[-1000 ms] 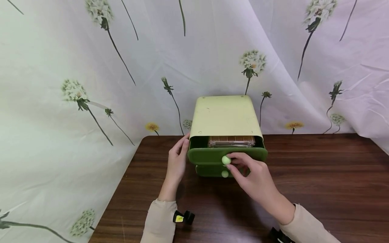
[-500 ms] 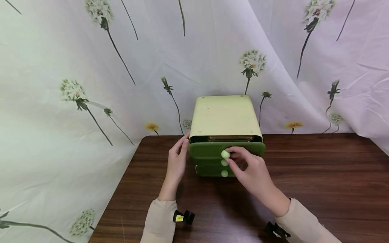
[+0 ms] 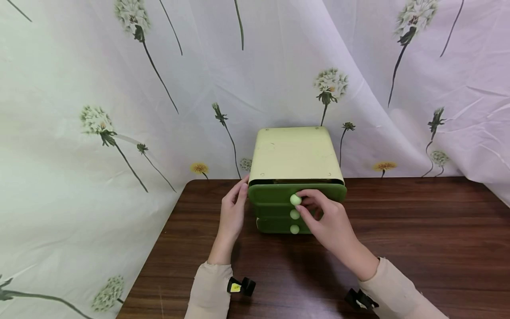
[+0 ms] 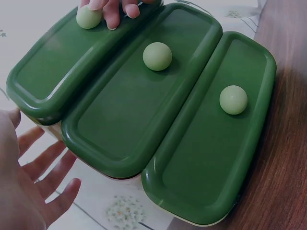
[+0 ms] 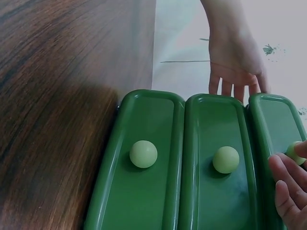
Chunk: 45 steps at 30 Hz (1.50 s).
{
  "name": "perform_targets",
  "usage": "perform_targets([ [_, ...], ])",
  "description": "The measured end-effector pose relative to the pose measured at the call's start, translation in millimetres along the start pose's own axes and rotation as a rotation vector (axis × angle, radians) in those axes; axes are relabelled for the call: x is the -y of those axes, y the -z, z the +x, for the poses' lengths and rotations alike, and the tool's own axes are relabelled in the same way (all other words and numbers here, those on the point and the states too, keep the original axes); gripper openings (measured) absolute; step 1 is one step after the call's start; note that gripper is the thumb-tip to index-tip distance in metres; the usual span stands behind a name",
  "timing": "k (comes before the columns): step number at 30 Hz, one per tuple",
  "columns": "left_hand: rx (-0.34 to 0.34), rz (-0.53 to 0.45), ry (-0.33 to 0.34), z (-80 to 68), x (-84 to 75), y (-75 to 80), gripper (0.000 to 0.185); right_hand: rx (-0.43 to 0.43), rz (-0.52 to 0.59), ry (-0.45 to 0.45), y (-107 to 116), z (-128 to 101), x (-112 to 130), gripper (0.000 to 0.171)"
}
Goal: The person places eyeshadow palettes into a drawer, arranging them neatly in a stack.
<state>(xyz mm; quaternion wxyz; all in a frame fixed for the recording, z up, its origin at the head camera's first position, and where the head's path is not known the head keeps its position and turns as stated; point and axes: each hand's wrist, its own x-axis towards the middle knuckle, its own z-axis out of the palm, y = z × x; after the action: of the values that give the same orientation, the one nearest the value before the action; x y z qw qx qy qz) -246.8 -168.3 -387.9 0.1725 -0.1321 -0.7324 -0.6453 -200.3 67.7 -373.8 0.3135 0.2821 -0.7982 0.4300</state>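
A small cabinet (image 3: 296, 153) with a cream top and three green drawers stands on the table. My right hand (image 3: 330, 221) pinches the round pale green knob (image 3: 295, 200) of the top drawer (image 3: 267, 195) between thumb and fingers. That drawer sticks out slightly, with a narrow dark gap under the cabinet's top edge. Against the cabinet's left side rests my left hand (image 3: 232, 212), its fingers (image 4: 48, 165) extended along the wall in the left wrist view. The middle drawer (image 5: 213, 196) and bottom drawer (image 5: 153, 191) sit below, each with its own knob.
The dark wooden table (image 3: 418, 239) extends to both sides and in front of the cabinet. Behind and to the left hangs a white cloth (image 3: 191, 88) printed with dandelions. A black wrist camera (image 3: 241, 286) is strapped to the left sleeve.
My right hand has pushed the top drawer inward by its knob. The clear case seen inside is now almost wholly hidden. The left hand has stayed at the cabinet's side.
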Motion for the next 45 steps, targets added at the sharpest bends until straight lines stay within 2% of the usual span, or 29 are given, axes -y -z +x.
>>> perform_targets([
  [12,0.004,0.004,0.005,0.1,0.1,-0.2,0.040,0.004,-0.016,-0.034,0,4,-2,0.032],
  [32,0.000,0.008,0.007,-0.2,1.0,-2.5,0.039,0.008,-0.014,-0.042,1,6,-6,0.032],
  [38,-0.001,0.014,0.010,-1.1,1.6,-1.4,0.040,0.051,-0.001,-0.046,3,5,-6,0.034],
  [42,-0.030,0.043,-0.007,-0.3,1.1,-1.0,0.041,0.084,-0.015,-0.039,7,1,-5,0.042],
  [45,-0.073,0.074,-0.024,-0.3,1.6,-0.8,0.041,0.063,-0.030,-0.035,14,-3,-6,0.044],
])
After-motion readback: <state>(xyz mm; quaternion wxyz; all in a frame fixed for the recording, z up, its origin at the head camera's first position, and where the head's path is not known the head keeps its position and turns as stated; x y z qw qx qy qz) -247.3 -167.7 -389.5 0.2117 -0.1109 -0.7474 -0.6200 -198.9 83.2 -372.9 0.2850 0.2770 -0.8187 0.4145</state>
